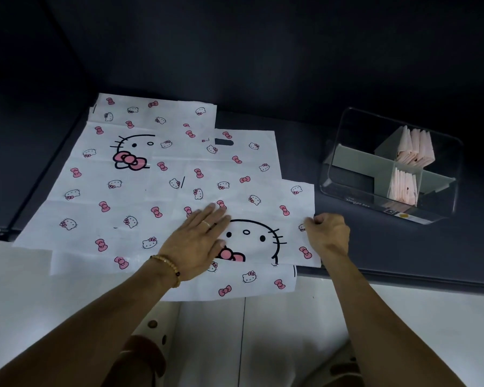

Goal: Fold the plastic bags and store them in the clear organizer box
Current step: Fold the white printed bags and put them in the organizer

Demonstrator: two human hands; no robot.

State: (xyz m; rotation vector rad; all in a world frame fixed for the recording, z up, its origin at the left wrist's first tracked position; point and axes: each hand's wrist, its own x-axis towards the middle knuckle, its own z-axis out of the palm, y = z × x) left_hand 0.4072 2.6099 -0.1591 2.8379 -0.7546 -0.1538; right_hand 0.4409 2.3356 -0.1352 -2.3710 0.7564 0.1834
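Note:
Several white plastic bags printed with pink bows and cat faces lie overlapping on the dark counter. The nearest bag [266, 216] lies on top at the front. My left hand [200, 241] presses flat on it, fingers spread, beside the large cat face print. My right hand [329, 233] pinches that bag's right edge. A larger bag [101, 174] lies spread to the left, and another bag [243, 152] with a handle cutout shows behind. The clear organizer box [442, 208] stands to the right with grey dividers; folded pink-white bags [415, 148] stand upright in two compartments.
The dark counter [389, 252] ends at a front edge close to my body, with white cabinet fronts [277, 331] below. A dark wall rises behind the counter. A seam in the counter runs at the far left.

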